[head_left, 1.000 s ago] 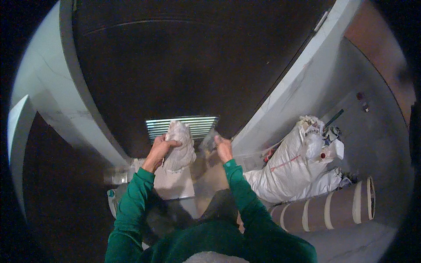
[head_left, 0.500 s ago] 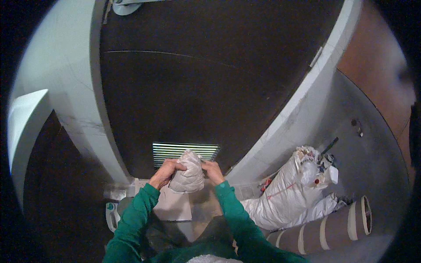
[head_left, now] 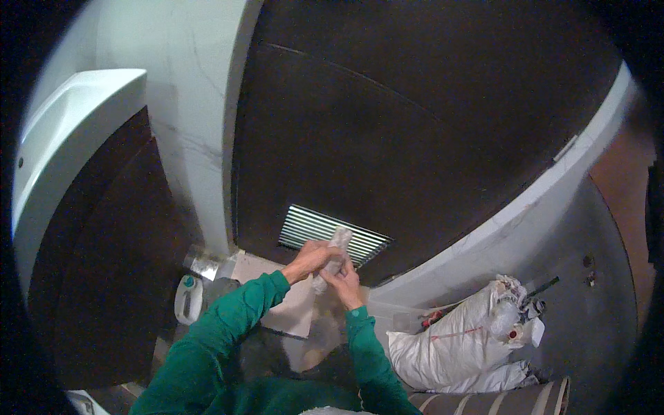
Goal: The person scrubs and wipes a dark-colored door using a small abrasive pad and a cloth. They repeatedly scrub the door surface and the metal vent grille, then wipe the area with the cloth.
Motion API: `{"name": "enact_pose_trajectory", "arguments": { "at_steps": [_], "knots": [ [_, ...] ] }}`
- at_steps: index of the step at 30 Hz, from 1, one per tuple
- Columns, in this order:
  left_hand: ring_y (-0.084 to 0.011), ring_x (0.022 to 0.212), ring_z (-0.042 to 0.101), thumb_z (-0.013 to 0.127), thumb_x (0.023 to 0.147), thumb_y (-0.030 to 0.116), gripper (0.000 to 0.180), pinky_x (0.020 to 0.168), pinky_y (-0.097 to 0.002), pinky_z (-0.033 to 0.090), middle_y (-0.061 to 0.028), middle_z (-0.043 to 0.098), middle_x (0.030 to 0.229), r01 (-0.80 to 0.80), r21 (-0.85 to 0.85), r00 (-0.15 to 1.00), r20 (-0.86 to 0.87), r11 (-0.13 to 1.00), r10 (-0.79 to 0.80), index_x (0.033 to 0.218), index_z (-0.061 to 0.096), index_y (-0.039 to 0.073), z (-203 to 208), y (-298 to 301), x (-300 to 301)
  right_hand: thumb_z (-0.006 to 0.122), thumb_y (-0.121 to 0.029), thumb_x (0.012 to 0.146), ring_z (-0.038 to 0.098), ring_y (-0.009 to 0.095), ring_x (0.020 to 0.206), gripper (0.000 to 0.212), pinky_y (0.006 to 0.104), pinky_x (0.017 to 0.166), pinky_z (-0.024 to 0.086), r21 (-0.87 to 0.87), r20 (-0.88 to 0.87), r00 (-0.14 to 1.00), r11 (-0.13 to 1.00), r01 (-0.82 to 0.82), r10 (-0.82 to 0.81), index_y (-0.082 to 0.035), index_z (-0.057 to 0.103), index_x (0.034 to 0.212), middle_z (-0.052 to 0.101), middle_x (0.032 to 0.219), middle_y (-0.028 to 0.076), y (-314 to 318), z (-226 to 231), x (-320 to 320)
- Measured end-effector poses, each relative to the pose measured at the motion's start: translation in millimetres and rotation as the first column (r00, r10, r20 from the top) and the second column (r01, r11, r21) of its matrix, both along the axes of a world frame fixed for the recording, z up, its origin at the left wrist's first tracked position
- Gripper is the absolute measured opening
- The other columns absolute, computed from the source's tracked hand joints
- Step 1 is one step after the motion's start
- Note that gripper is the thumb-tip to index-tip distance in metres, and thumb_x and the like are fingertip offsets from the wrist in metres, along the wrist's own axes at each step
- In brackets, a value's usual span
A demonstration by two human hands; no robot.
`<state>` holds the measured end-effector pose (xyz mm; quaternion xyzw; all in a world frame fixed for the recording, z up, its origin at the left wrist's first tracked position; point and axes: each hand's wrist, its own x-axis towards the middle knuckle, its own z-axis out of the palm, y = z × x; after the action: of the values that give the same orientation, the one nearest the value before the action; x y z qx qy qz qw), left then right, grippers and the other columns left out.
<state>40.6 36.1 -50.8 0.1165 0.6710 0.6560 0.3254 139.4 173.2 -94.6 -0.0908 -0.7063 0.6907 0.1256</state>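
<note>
A whitish cloth (head_left: 340,239) is bunched narrow between my two hands, in front of the dark door panel. My left hand (head_left: 312,260) is closed on its upper part, fingers folded over it. Lower down, my right hand (head_left: 343,282) grips the same cloth with fingers bent, close against the left. The hands partly hide the cloth's middle. Just behind them is a slatted vent grille (head_left: 325,227) set low in the panel; the hands and cloth cover part of it.
A pale flat board (head_left: 294,308) lies on the floor below my hands. To the left are a white canister (head_left: 187,301) with a green cap and a white washbasin (head_left: 86,124). White filled sacks (head_left: 443,339) and a banded brown tube (head_left: 484,403) lie at the right.
The cloth has gone from a wide, spread bundle to a narrow, squeezed one. My hands have come together on it. The view has turned, shifting the surroundings mostly rightward.
</note>
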Motion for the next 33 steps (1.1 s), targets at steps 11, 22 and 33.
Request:
{"name": "enact_pose_trajectory", "arguments": {
  "at_steps": [11, 22, 33],
  "knots": [
    [-0.0138, 0.066, 0.062, 0.067, 0.089, 0.02, 0.035, 0.056, -0.0294, 0.058, -0.0064, 0.069, 0.091, 0.006, 0.232, 0.989, 0.144, 0.973, -0.041, 0.119, 0.069, 0.001, 18, -11, -11, 0.06, 0.003, 0.071, 0.067, 0.024, 0.093, 0.049, 0.0339, 0.082, 0.054, -0.084, 0.071, 0.935, 0.932, 0.352, -0.347, 0.007, 0.06, 0.12, 0.068, 0.111, 0.011, 12, -6, -10],
    [-0.0208, 0.068, 0.071, 0.072, 0.083, 0.013, 0.024, 0.048, -0.0333, 0.058, -0.0101, 0.07, 0.095, 0.09, 0.195, 0.976, 0.177, 0.977, -0.125, 0.103, 0.07, -0.001, 21, -23, -19, 0.061, 0.008, 0.069, 0.065, 0.021, 0.097, 0.047, 0.0339, 0.089, 0.051, 0.068, -0.173, 0.908, 0.916, 0.396, -0.38, 0.003, 0.064, 0.116, 0.069, 0.108, 0.009, 14, 8, -8],
    [-0.0184, 0.077, 0.073, 0.064, 0.093, 0.015, 0.023, 0.061, -0.0291, 0.061, -0.0099, 0.073, 0.097, 0.19, 0.189, 0.974, 0.089, 0.963, -0.209, 0.109, 0.073, 0.001, 24, -21, -13, 0.076, 0.006, 0.066, 0.061, 0.02, 0.103, 0.057, 0.0343, 0.094, 0.049, 0.055, -0.152, 0.954, 0.961, 0.271, -0.26, -0.003, 0.057, 0.119, 0.063, 0.113, 0.008, 29, 9, -6]
  ]
}}
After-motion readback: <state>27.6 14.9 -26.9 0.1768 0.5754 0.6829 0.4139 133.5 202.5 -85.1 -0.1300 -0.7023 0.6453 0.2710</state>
